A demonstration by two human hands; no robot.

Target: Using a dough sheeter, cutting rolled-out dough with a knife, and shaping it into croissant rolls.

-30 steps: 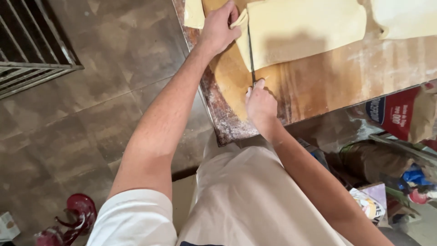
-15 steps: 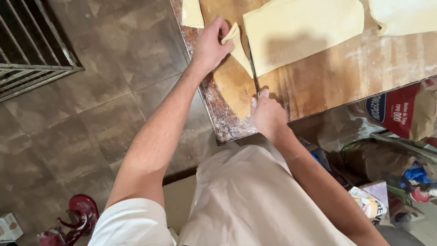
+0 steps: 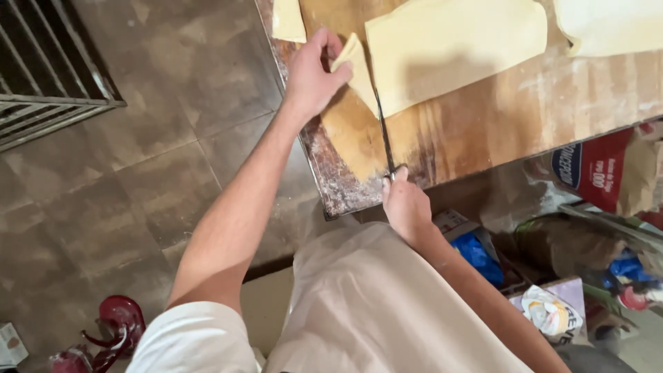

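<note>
On floured wood, left fingers (image 3: 338, 59) pinch a pale dough strip (image 3: 359, 72); right hand (image 3: 406, 204) grips knife (image 3: 384, 135).

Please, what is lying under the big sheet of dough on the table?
The big dough sheet lies flat on the floured wooden table. A long knife, held by the right hand, runs along its left edge. Whatever lies beneath the sheet is covered.

The left hand (image 3: 312, 77) is peeling the narrow cut strip of pale yellow dough (image 3: 357, 69) further off the big rectangular dough sheet (image 3: 456, 48), folding its top over. The right hand (image 3: 406, 206) is bringing the thin dark-bladed knife (image 3: 384, 135) back along the cut edge after dropping toward the table edge.
</note>
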